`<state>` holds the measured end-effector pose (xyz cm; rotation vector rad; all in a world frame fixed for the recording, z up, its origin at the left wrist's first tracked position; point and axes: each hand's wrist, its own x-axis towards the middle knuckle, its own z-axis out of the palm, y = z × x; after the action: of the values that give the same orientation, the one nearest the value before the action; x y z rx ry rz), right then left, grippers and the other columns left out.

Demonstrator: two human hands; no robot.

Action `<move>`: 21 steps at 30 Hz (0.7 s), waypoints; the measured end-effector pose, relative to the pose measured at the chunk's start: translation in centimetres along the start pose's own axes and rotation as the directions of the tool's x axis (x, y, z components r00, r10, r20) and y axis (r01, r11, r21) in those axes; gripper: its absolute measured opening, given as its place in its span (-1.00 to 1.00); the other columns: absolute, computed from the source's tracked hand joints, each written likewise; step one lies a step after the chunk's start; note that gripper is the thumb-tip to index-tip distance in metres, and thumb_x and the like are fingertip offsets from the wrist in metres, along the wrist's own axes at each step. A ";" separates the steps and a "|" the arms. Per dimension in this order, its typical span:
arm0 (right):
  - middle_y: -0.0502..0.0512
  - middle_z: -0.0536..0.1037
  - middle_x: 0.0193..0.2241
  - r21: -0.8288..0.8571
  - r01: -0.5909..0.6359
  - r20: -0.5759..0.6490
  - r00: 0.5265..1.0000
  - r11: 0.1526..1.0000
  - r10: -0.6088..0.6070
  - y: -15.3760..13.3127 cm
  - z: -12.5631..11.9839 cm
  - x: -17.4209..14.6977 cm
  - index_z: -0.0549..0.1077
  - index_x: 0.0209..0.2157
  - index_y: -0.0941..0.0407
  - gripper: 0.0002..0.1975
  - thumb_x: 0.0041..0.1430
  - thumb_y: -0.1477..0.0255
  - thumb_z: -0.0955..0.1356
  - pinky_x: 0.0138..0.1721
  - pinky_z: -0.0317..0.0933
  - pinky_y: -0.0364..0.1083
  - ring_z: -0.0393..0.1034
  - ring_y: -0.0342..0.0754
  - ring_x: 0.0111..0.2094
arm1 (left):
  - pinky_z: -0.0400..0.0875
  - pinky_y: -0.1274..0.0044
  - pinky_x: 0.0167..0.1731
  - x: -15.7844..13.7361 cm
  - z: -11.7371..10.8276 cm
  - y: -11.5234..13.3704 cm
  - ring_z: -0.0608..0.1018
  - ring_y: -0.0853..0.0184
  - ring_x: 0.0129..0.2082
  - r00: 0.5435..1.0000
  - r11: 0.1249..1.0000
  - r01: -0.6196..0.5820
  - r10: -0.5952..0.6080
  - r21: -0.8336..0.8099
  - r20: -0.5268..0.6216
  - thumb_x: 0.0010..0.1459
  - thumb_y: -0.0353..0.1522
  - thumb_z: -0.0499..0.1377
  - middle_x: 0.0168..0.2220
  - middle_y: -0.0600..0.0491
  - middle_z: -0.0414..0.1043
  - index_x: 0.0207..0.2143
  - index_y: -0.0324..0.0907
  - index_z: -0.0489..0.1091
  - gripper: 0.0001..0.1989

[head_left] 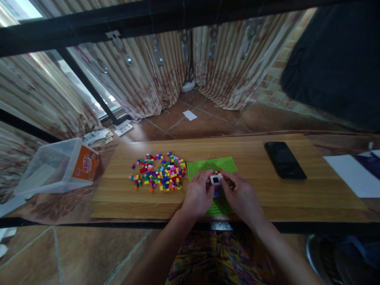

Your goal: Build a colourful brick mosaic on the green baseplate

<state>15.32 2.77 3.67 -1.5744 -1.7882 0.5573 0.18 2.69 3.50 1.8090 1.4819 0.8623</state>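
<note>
Over the green board (229, 163), the left hand (197, 194) and right hand (242, 196) grip a small brick model (216, 179), apparently white around black; loose bricks (172, 174) lie left of the board, a phone (285, 160) right.

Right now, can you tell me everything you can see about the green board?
The green board looks like thin, bright plastic, with tiny bumps covering the parts that show. It lies flat on the wooden table, to the right of the pile of little blocks. The left hand and right hand are over it, holding a little block toy, so they hide its middle. I can't tell whether they touch it.
</note>
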 end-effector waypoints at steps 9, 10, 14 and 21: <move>0.13 0.59 -0.31 -0.033 -0.046 0.088 0.995 0.998 0.049 0.4 -1.4 0.6 0.49 -0.09 0.14 -0.70 0.20 0.37 0.27 -0.26 0.32 -0.06 0.48 -0.03 -0.35 | 0.40 0.42 -0.07 0.7 -0.4 0.6 0.46 0.26 -0.10 0.996 0.996 -0.048 0.041 0.081 0.079 0.07 -0.51 0.12 -0.09 -0.01 0.38 -0.05 -0.15 0.33 -0.65; 0.13 0.58 -0.31 -0.052 -0.044 0.089 0.995 0.998 0.049 0.3 -1.3 0.7 0.49 -0.09 0.14 -0.70 0.20 0.36 0.27 -0.27 0.31 -0.06 0.47 -0.03 -0.36 | 0.40 0.43 -0.07 0.7 -0.4 0.7 0.45 0.26 -0.11 0.995 0.995 -0.055 0.047 0.088 0.085 0.06 -0.51 0.12 -0.10 -0.01 0.37 -0.07 -0.15 0.33 -0.66; 0.15 0.58 -0.27 -0.075 -0.009 0.133 0.991 0.997 0.019 0.1 -1.2 0.8 0.49 -0.09 0.14 -0.70 0.21 0.36 0.26 -0.23 0.31 -0.03 0.47 0.00 -0.31 | 0.38 0.43 -0.06 0.9 -0.5 0.8 0.44 0.27 -0.12 0.991 0.989 -0.097 0.087 0.112 0.098 0.05 -0.54 0.10 -0.15 0.00 0.36 -0.11 -0.16 0.34 -0.67; 0.09 0.58 -0.26 0.017 0.007 0.252 0.968 1.000 -0.011 0.9 -1.9 1.1 0.47 -0.10 0.10 -0.73 0.18 0.42 0.28 -0.20 0.30 -0.04 0.47 -0.04 -0.29 | 0.39 0.44 -0.09 1.2 -0.5 0.8 0.44 0.29 -0.16 0.988 0.985 -0.102 0.084 0.137 0.128 0.10 -0.49 0.10 -0.17 0.01 0.34 -0.11 -0.17 0.37 -0.73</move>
<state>17.25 3.76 4.55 -1.5393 -1.9698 0.7964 0.45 3.73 4.55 2.0133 1.4221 0.6905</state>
